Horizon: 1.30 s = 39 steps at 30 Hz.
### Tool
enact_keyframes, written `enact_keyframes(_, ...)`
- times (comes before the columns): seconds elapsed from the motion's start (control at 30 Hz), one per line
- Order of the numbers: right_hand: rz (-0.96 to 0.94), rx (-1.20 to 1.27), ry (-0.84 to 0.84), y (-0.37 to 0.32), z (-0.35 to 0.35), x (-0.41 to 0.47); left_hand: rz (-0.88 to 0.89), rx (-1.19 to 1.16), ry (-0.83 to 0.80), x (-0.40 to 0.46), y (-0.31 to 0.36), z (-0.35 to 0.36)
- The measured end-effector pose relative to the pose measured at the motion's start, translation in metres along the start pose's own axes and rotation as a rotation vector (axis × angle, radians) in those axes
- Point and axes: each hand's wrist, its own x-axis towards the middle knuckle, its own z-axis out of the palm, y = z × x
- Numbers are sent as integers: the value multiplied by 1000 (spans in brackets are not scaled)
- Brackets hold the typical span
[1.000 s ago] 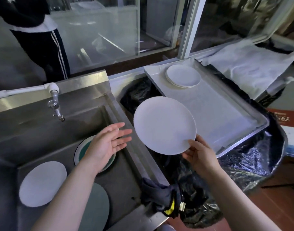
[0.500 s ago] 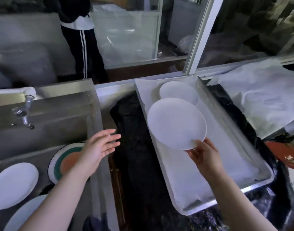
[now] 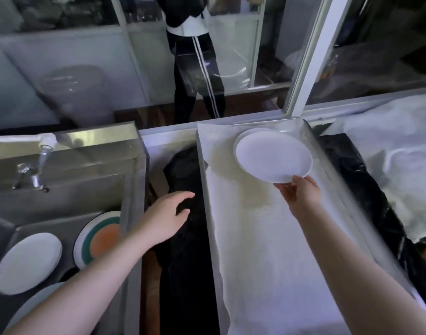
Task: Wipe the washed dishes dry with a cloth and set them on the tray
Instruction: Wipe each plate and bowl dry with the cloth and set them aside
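The right hand (image 3: 301, 197) is carrying a white plate (image 3: 273, 157) out over the far end of the tray (image 3: 328, 165), and this looks like the setting-down step: the plate is hovering, tilted a little, right above another white plate (image 3: 245, 134) already lying there, of which only a sliver of rim is showing at the back and left. The fingers are pinching the near edge of the plate, thumb on top, the rest curled underneath as far as one can tell. Whether the two plates are touching yet is impossible to say from here. What the next move is calling for, by my reckoning, is levelling the plate, lowering it square onto the one beneath so the rims are nesting, and then sliding the fingers out from under without dragging it off centre. The left hand (image 3: 166, 218) is holding nothing; it is hanging above the dark gap between the sink (image 3: 132, 146) and the tray, fingers loosely spread and slightly bent, touching nothing that can be made out. Plenty is waiting: a white plate (image 3: 28, 262), a plate with a green and orange centre (image 3: 98, 238) and a pale one (image 3: 37, 303) at the bottom edge are lying in the sink. The cloth is not clearly in view.
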Motion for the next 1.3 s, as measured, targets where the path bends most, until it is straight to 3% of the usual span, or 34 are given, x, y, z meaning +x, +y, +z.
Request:
enact_keyframes(0.53,31,-40,28,-3,19,46,13,92,-62,23,6,23)
enact_keyframes(0.77,-273,-689,155,17,17,54,45,291,-75,20,-1,29)
enact_keyframes(0.93,-266,-1036,204,20,16,66,39,412,-58,10,-7,33)
enact_keyframes(1.3,-163,-929,-65,29,1,20,-24,363,-109,-12,-21,34)
